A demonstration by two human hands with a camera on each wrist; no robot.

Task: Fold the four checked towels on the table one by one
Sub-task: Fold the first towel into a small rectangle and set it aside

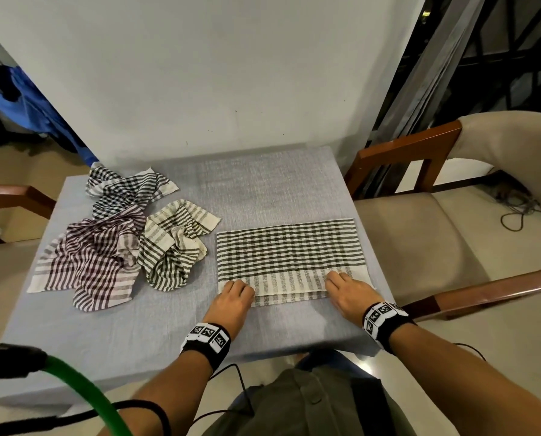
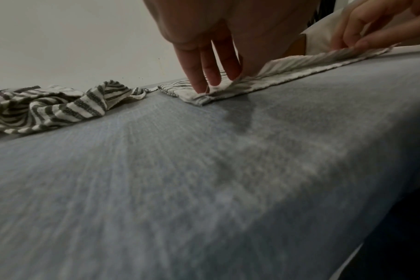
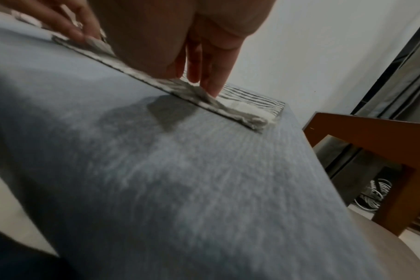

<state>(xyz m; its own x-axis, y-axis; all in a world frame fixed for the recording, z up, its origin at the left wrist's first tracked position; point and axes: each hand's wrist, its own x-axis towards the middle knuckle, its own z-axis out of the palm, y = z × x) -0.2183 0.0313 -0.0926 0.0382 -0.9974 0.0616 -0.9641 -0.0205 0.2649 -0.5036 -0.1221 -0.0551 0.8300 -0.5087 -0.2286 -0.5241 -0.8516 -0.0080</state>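
Both hands rest at the near edge of a folded checked towel: the left hand [image 1: 234, 298] lies on its near left corner and the right hand [image 1: 348, 292] on its near right part, the two well apart. From the left wrist view the left hand's fingers [image 2: 199, 75] reach down nearly straight, tips pressing the layered corner against the cloth, while the right wrist view shows the right hand's fingers [image 3: 215, 83] likewise straight and touching the top layer; whether either thumb is tucked under an edge I cannot tell. Largest in the scene is the table [image 1: 156, 328], covered in a grey-blue cloth and set against a pale wall [image 1: 231, 73]. A cushioned wooden chair [image 1: 420, 234] stands to its right (a tangle of cable lies on the floor past it). Next in size comes the black-and-white towel [image 1: 288, 250], spread flat on the right half of the table, its top layer stopping short of the near edge so that a strip of the lower layer shows. On the left half lie three crumpled towels touching one another: a maroon checked towel [image 1: 89, 262] nearest, a grey-green checked towel [image 1: 174, 243] just beside the flat one, and a dark blue checked towel [image 1: 124, 190] farthest. Each wrist wears a black band with marker squares [image 1: 207, 336].
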